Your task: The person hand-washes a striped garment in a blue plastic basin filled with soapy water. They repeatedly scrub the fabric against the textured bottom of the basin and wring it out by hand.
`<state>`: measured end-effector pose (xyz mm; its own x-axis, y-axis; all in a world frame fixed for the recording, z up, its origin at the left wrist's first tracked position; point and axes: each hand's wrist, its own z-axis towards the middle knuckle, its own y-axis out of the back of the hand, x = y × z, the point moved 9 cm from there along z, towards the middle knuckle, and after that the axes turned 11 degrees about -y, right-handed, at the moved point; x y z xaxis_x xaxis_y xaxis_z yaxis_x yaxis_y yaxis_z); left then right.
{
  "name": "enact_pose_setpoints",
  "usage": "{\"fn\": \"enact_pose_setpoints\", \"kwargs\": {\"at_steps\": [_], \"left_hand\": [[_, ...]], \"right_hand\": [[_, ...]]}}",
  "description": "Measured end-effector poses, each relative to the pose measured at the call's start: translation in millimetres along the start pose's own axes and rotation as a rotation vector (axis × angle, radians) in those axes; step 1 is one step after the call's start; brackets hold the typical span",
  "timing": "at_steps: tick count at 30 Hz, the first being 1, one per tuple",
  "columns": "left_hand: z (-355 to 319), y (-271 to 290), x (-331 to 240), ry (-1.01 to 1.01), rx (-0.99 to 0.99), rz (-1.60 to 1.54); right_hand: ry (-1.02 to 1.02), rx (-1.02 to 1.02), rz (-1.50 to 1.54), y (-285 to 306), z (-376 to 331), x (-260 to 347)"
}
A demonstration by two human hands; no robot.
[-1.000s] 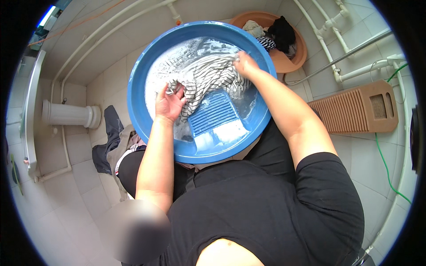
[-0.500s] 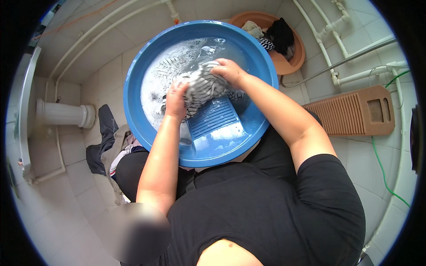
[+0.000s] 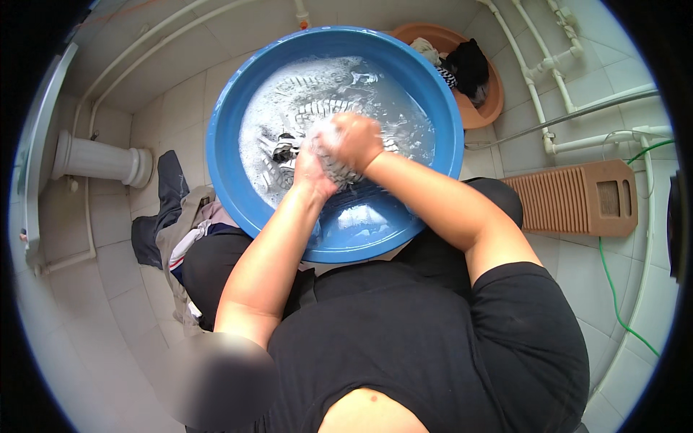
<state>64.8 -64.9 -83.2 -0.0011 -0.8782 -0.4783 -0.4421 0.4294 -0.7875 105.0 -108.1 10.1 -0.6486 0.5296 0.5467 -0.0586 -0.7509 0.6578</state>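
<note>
- Far out to the left of both hands, a white pedestal (image 3: 97, 160) lies against the tiled floor, with thin white pipes running beside it.
- Nearer, down and to the left of the left hand, a heap of clothes (image 3: 177, 220) sits on the floor just beside the basin, dark cloth on top and pale cloth under it.
- The blue basin (image 3: 231, 108) holds soapy water, and both hands work over its middle.
- The left hand (image 3: 312, 167) is closed tight round a bunched part of the striped cloth (image 3: 317, 112), fingers curled in, wrist just above the water.
- The right hand (image 3: 354, 138) is pressed against the left one, also curled shut on the same wet bunch, knuckles up.
- The rest of the striped cloth trails away from the hands into the suds, up and to the left of them.
- Just below the hands, a blue ribbed board (image 3: 361, 206) slopes down inside the basin.
- Up and to the right of the right hand, an orange tub (image 3: 491, 108) with dark and light clothes in it touches the basin's rim.
- Well to the right of the right hand, a brown ribbed board (image 3: 577, 198) lies flat on the tiles, a green hose (image 3: 613, 303) curling past it.
</note>
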Motion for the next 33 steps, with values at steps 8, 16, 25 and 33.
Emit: {"fn": "enact_pose_setpoints", "kwargs": {"at_steps": [8,16,25,33], "left_hand": [[10.3,40.1,-1.7,0.099,0.028,-0.075],[14.6,3.7,-28.6,-0.213,-0.032,0.100],[13.2,55.8,-34.4,-0.273,-0.354,0.183],[24.4,29.6,-16.7,0.044,0.005,-0.098]], "right_hand": [[0.069,0.254,0.327,3.4,-29.2,65.2],[-0.694,0.019,0.038,0.5,12.0,-148.4],[-0.911,0.910,-0.286,-41.5,-43.3,-203.6],[-0.157,0.424,0.532,-22.0,-4.6,-4.2]]}}
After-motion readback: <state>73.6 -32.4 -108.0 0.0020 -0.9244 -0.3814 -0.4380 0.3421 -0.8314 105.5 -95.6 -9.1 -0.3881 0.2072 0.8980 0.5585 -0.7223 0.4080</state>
